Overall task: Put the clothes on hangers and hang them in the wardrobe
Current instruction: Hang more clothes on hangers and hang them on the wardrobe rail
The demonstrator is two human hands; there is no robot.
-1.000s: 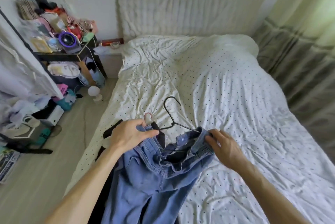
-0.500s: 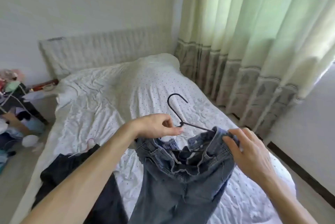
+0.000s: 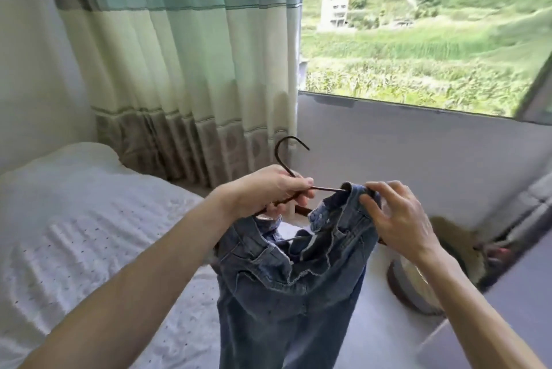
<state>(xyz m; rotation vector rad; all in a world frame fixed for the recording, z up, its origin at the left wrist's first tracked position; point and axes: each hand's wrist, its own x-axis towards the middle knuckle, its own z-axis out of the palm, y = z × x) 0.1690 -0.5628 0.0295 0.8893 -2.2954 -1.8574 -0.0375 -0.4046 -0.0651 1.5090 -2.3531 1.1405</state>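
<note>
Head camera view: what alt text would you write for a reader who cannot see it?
A person's left hand grips a dark wire hanger while the right hand pinches the waistband of blue denim jeans hanging from it. Behind are a white dotted bed cover, a green and beige curtain and a window onto green fields.

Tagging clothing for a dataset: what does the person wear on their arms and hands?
Nothing visible: left arm and right arm are bare to the frame edge, no sleeves, watch or bracelet. The left hand and right hand are ungloved, no rings showing.
</note>
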